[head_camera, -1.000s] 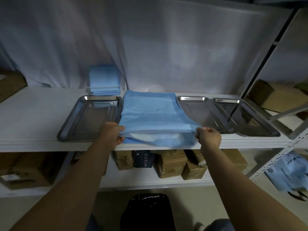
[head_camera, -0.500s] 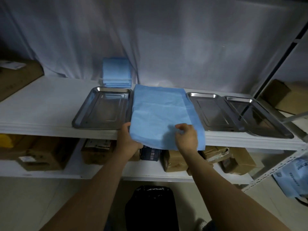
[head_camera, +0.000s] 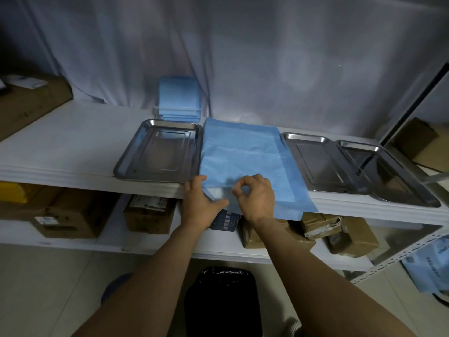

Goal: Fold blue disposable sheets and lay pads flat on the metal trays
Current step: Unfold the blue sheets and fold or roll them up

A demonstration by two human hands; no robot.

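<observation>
The right hand (head_camera: 257, 199) pinches a fold of the thin blue disposable sheet (head_camera: 243, 152) between thumb and forefinger, its other fingers curled behind, at the sheet's near edge. The left hand (head_camera: 200, 203) grips the same sheet at its near left corner, with fingers on top by the edge and the thumb stretched along a paler, turned-up layer that shows between the two hands. Both hands are closed on the sheet, near each other but not touching.

The sheet lies spread on the white shelf board (head_camera: 60, 144), running from the back of the shelf to the front, where its near edge hangs over the lip. Whether anything lies under it cannot be told.

Just beside its left edge sits a shallow rectangular steel tray (head_camera: 121, 166), bare inside. On the right, the sheet's edge reaches the rim of a second steel tray (head_camera: 289, 139). A third steel tray (head_camera: 413, 193) lies further right, and its left rim overlaps the second one's right side.

Behind the left tray, a stack of folded blue pads (head_camera: 178, 98) stands against the pale draped cloth (head_camera: 267, 57). A large brown cardboard box (head_camera: 31, 105) sits at the shelf's far left. Smaller taped cardboard boxes (head_camera: 80, 215) fill the lower shelf, and a black bin bag (head_camera: 221, 300) stands on the floor between the forearms.
</observation>
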